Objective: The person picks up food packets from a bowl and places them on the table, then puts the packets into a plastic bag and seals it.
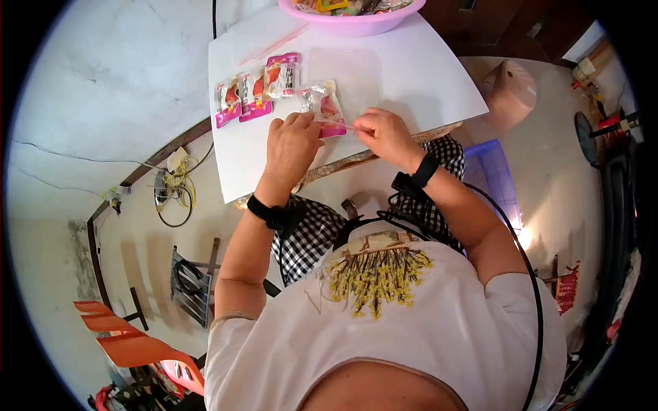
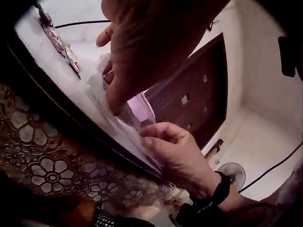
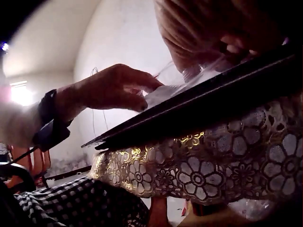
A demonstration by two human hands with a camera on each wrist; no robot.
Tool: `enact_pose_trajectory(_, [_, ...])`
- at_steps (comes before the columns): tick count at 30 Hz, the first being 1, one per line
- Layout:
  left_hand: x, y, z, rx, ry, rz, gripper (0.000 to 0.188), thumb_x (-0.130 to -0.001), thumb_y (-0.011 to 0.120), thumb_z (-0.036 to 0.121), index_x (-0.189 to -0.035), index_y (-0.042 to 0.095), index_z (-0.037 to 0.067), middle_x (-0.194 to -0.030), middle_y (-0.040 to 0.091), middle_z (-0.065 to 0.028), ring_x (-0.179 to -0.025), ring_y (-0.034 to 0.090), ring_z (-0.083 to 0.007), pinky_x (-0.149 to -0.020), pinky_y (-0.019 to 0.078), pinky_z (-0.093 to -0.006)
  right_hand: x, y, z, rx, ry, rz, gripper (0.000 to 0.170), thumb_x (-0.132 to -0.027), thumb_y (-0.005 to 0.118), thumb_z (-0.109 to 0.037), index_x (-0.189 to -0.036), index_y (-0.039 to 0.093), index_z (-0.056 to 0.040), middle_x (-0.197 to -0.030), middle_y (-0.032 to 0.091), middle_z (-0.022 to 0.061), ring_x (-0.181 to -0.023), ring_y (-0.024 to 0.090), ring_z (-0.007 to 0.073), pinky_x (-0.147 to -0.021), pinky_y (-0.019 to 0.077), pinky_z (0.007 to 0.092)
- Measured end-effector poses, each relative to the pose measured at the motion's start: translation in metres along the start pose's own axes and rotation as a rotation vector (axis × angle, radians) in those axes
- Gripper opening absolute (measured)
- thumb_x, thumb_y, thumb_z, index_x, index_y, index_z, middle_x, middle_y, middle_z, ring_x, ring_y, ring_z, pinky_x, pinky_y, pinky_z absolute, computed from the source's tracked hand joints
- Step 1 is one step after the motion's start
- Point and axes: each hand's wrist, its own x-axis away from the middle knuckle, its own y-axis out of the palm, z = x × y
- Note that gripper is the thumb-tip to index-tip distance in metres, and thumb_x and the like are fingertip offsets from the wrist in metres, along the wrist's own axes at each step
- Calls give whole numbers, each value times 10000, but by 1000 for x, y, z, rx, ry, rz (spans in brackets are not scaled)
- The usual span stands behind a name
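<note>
Because the white table (image 1: pixel 428 75) narrows the working room to its near edge, just above the person's lap, anything let go at the middle of the frame could slip off toward the checked trousers (image 1: pixel 308 236). At the top of the frame the pink basin (image 1: pixel 353 26), heaped with wrapped goods, stands well apart from the hands and looks unlikely to be knocked. The clear bag (image 3: pixel 177 87) spans the gap between both hands, and its thin film would probably crumple or tear if they pulled unevenly. Left of that gap, the left hand (image 1: pixel 295 144) has fingers and thumb bent onto the film, apparently pinching it; on the other side, the right hand (image 1: pixel 387 139) pinches the bag's edge between thumb and forefinger. Near the left fingertips, at the centre top, lies one packet (image 1: pixel 329 106); whether it is inside the bag or beneath it I cannot tell, but its corner might snag on the mouth. Three similar packets (image 1: pixel 255 96) sit farther left, within reach of a stray left-hand sweep. Smallest, the pinkish strip (image 1: pixel 344 127) between the hands could twist if one pinch slipped.
</note>
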Motion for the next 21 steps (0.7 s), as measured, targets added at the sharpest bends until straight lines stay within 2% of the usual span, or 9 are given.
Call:
enact_pose_trajectory(2, [-6, 7, -8, -34, 33, 39, 270, -665, 768, 196, -883, 650, 89, -1005, 656, -52, -944, 606, -219, -749, 453, -385, 1, 1, 0, -8, -18, 2, 62, -759, 637, -43, -811, 611, -21, -712, 553, 100, -651, 558, 282, -585, 438, 374])
enact_pose_trajectory(5, [-17, 17, -9, -131, 52, 144, 192, -673, 744, 199, -788, 607, 127, -753, 575, -11, -745, 587, -195, -656, 425, -364, 1, 1, -1, 18, -42, 2, 65, -755, 635, -44, -806, 603, -19, -702, 546, 102, -645, 552, 286, -581, 434, 382])
enact_pose_trajectory(8, [-25, 20, -3, -106, 11, 134, 207, -684, 722, 190, -813, 572, 129, -752, 574, -21, -703, 589, -201, -635, 421, -360, 2, 2, -2, 0, -6, 27, 70, -753, 636, -47, -806, 599, -17, -701, 543, 103, -641, 547, 288, -576, 431, 387])
enact_pose_trajectory(11, [-35, 14, 4, 9, -58, 176, 313, -628, 782, 181, -828, 552, 108, -752, 595, -20, -735, 615, -211, -669, 436, -367, 1, -2, -2, 7, -4, 18, 81, -753, 640, -47, -816, 599, -16, -709, 547, 100, -644, 549, 287, -577, 435, 384])
enact_pose_trajectory(14, [-47, 20, 3, -119, -4, 157, 215, -692, 727, 154, -827, 564, 120, -741, 608, -18, -720, 620, -215, -656, 433, -378, 1, -1, -1, 0, -37, 20, 92, -751, 643, -41, -828, 603, -15, -718, 551, 99, -650, 553, 287, -582, 440, 381])
enact_pose_trajectory(17, [-59, 23, -2, -196, 10, 62, 104, -762, 643, 130, -851, 590, 137, -739, 625, -24, -686, 636, -221, -653, 433, -385, -1, 1, -2, -26, -69, 24, 96, -746, 634, -24, -839, 611, -15, -725, 552, 103, -655, 555, 288, -584, 443, 381])
enact_pose_trajectory(21, [-73, 28, 1, -237, -159, -75, 60, -787, 584, 99, -825, 606, 140, -742, 639, -39, -741, 653, -223, -731, 445, -393, -2, 1, -3, 4, -61, -24, 133, -742, 606, 3, -868, 639, -22, -734, 555, 111, -648, 555, 291, -573, 444, 383])
